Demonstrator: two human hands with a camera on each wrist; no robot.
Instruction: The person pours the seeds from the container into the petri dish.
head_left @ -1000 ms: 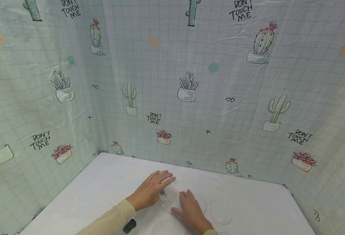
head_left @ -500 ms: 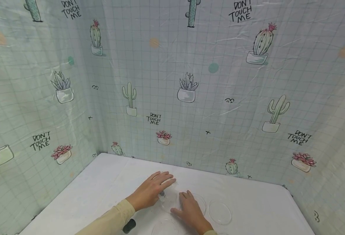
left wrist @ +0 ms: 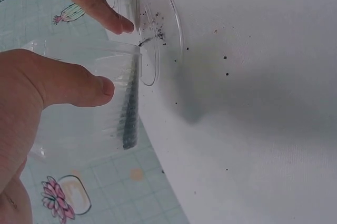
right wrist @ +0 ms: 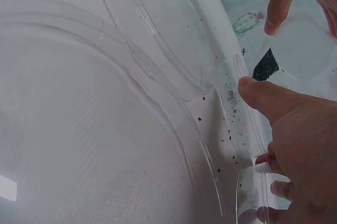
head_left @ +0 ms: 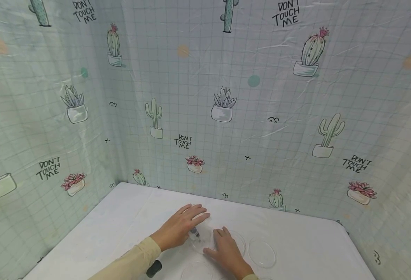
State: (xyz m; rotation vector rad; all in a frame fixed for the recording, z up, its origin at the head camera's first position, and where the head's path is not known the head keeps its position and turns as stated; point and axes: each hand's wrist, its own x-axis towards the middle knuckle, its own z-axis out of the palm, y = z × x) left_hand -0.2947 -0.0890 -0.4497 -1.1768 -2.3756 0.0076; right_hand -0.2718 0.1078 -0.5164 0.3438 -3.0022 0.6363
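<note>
My left hand grips a clear plastic cup, tilted on its side with its mouth toward my other hand. Black grains lie in a dark band along the cup's lower wall and reach its lip. Under that lip sits a clear petri dish with scattered black grains in it. My right hand holds this dish by its edge, the thumb on the near side and the fingertips seen through clear plastic in the right wrist view.
Several more clear round dishes lie on the white table, one of them the dish at right. A short black cylinder lies by my left sleeve. Loose black specks dot the tabletop. A cactus-print curtain stands behind.
Black grains have slid down the cup toward its mouth, and some now show in the dish. Both hands have hardly moved.
</note>
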